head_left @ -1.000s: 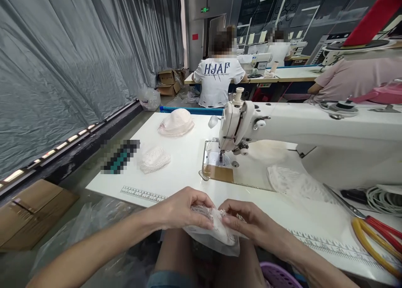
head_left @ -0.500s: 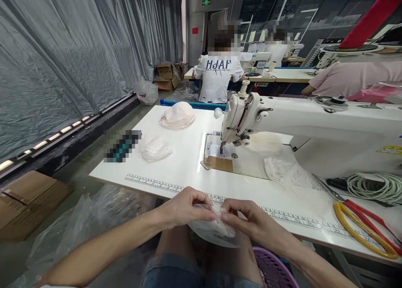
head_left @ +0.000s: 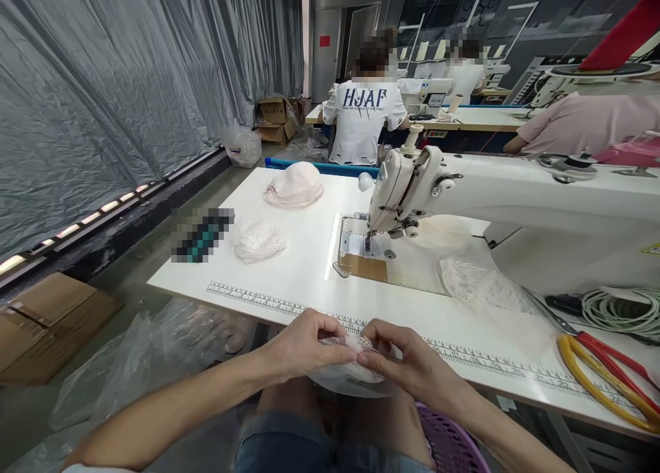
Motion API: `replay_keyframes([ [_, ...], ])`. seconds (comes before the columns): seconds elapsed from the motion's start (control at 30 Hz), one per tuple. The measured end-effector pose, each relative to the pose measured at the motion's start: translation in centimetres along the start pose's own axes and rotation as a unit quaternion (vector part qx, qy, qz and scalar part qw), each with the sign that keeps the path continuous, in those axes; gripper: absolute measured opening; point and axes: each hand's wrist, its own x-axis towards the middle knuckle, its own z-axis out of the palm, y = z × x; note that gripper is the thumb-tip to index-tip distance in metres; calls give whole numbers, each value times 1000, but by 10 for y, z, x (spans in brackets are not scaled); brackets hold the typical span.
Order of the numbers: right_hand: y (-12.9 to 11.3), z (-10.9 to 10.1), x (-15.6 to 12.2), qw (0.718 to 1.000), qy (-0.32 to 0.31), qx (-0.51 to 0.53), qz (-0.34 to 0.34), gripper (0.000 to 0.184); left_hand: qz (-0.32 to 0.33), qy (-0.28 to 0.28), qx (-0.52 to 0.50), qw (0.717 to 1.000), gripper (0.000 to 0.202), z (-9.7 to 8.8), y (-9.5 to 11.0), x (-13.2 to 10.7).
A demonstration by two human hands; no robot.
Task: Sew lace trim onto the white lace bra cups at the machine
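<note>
My left hand (head_left: 298, 347) and my right hand (head_left: 406, 361) meet over my lap at the near edge of the white table (head_left: 304, 267). Both pinch a small white lace cup piece (head_left: 346, 370), fingers pressed together on its top edge. The piece hangs just below the table's printed ruler strip (head_left: 247, 299). A white sewing machine (head_left: 412, 191) stands beyond my hands, its needle over the metal plate (head_left: 355, 247).
A pink padded cup (head_left: 295, 184) and a white lace piece (head_left: 256, 240) lie at the table's left. More lace (head_left: 474, 284), red and yellow scissors (head_left: 603, 363) and a coiled cable (head_left: 619, 308) lie at the right. A purple basket (head_left: 448, 445) sits by my knee. People sit at tables behind.
My hands have drawn closer together on the lace piece and lifted it slightly toward the table edge. The view has shifted a little.
</note>
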Motion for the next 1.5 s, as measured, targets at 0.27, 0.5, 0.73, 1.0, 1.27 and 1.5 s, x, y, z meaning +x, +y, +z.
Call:
replay_keyframes([
  [0.27, 15, 4, -8, 990, 64, -90, -85, 14, -9, 16, -9, 1000, 24, 3, -1, 3],
  [0.5, 13, 5, -6, 988, 84, -98, -82, 13, -10, 13, -1, 1000, 23, 4, 1, 3],
  [0.73, 15, 7, -6, 979, 92, -99, -154, 22, -36, 22, -14, 999, 21, 4, 5, 2],
  [1.0, 12, 7, -7, 985, 89, -95, -112, 16, -33, 25, -17, 999, 19, 4, 4, 2],
  [1.27, 7, 6, -5, 997, 60, -28, -44, 21, -28, 16, -12, 999, 20, 3, 4, 2],
  [1.5, 8, 3, -3, 997, 58, -17, -39, 16, -4, 18, 15, 1000, 20, 4, 3, 1],
])
